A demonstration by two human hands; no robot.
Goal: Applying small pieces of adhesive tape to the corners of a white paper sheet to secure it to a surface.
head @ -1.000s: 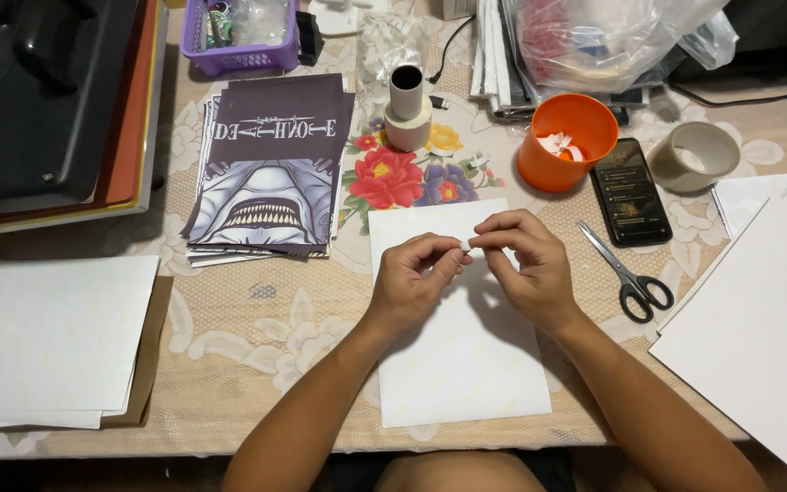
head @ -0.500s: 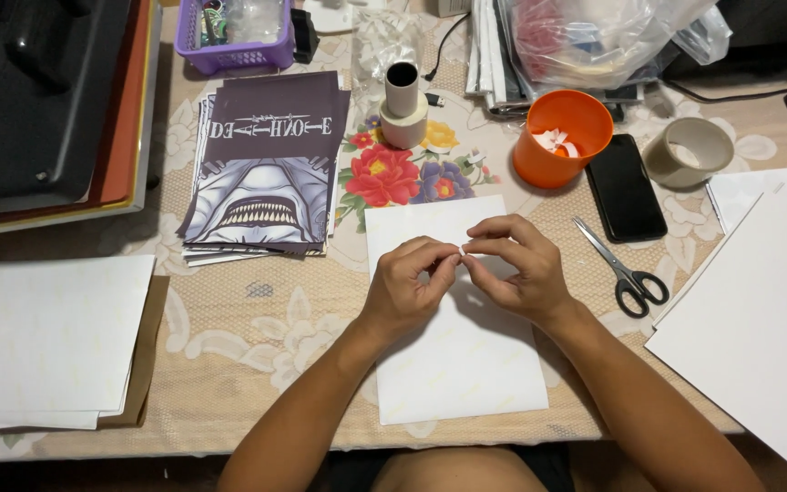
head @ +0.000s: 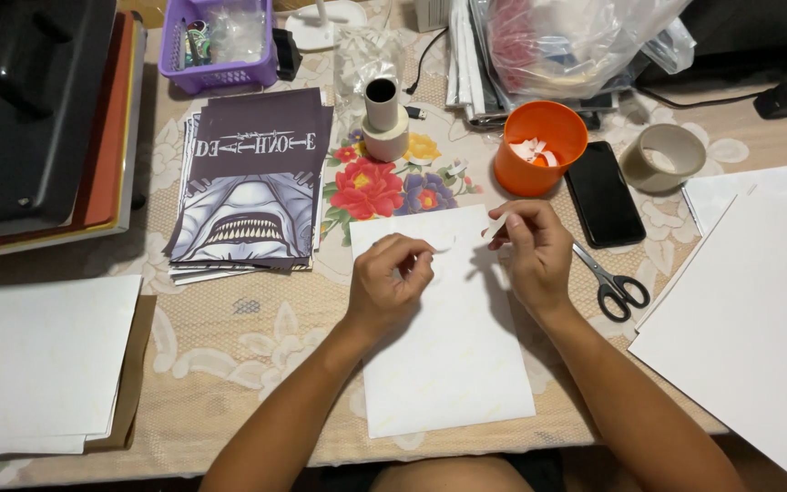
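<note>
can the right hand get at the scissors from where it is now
Probably yes. The scissors lie flat on the table just beside the right hand, with nothing between them. But its fingers pinch a small white paper piece, so it would need to release that first.

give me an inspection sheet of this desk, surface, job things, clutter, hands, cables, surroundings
surface: table under a beige floral cloth.
job's things: white sheet lying flat; small white paper pieces pinched above it.
clutter: scissors, black phone, orange cup holding scraps, tape roll, stack of dark prints, purple basket, paper stacks left and right.
hands: left hand and right hand apart, each pinching a paper bit over the sheet.
cables: black cable near the roll stand; another at top right.
surroundings: black machine at left, plastic bag at the back.
</note>
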